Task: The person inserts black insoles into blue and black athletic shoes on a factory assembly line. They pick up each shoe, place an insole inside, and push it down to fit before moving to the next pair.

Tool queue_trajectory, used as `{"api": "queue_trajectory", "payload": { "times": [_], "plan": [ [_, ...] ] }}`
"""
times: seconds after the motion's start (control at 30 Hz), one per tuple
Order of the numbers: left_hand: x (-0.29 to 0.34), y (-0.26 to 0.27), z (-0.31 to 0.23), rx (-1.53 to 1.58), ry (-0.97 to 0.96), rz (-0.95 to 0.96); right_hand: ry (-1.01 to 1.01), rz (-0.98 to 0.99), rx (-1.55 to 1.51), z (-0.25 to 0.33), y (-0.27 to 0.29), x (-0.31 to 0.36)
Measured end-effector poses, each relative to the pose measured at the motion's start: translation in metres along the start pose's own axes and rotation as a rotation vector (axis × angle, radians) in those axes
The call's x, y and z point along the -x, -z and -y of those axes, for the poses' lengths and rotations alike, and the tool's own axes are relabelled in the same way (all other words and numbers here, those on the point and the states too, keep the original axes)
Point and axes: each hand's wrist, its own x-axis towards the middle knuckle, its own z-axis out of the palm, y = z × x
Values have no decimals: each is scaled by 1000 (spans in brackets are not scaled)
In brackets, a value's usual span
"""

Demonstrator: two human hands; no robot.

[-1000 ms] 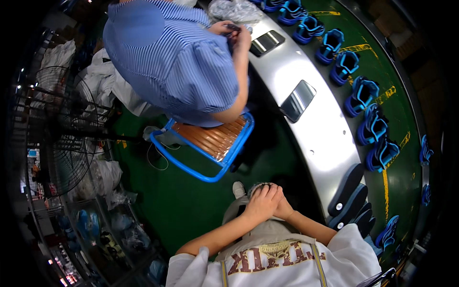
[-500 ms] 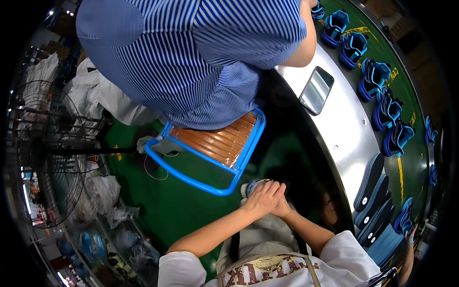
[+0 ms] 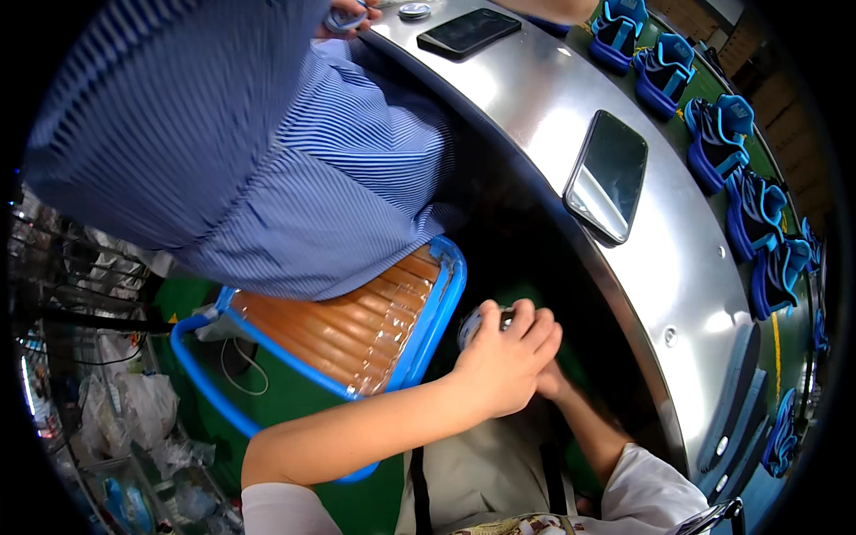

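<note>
My left hand point(image 3: 506, 361) is closed, its fingers bent over my right hand point(image 3: 551, 382) above my lap. The left hand covers most of the right one, whose fingers are hidden. A small white and dark thing point(image 3: 468, 326) shows just beyond my left thumb. Whether my hands hold it or it lies below them, I cannot tell. Light trousers point(image 3: 481, 473) with dark straps lie under my forearms. To the right of my hands runs the curved edge of a metal table point(image 3: 660, 267).
A co-worker in a blue striped garment point(image 3: 294, 196) sits ahead on a blue-framed stool point(image 3: 428, 339). Two phones, one nearer point(image 3: 609, 178) and one farther point(image 3: 468, 33), lie on the table. Blue shoes point(image 3: 718, 143) line a green belt at right; insoles point(image 3: 736, 419) lie at the near right.
The view has shifted, so the stool and table appear larger. My hands are higher, the left fingers more bent. The co-worker appears farther left, and a co-worker's hand with a small round thing now shows.
</note>
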Motion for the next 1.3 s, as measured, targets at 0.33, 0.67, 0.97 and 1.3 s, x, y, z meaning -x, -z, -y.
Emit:
{"api": "queue_trajectory", "payload": {
  "times": [0.33,0.67,0.97,1.3],
  "plan": [
    [-19,-81,16,-219,-296,12,184,-256,-199,-89,98,-17],
    [-37,-106,53,-184,-215,-84,282,-404,97,-95,154,-38],
    [-43,-123,63,-610,-142,499,343,-467,337,-75,184,-105],
    [-43,-122,59,-366,15,510,357,-534,787,-59,223,-203]
  ]
}}
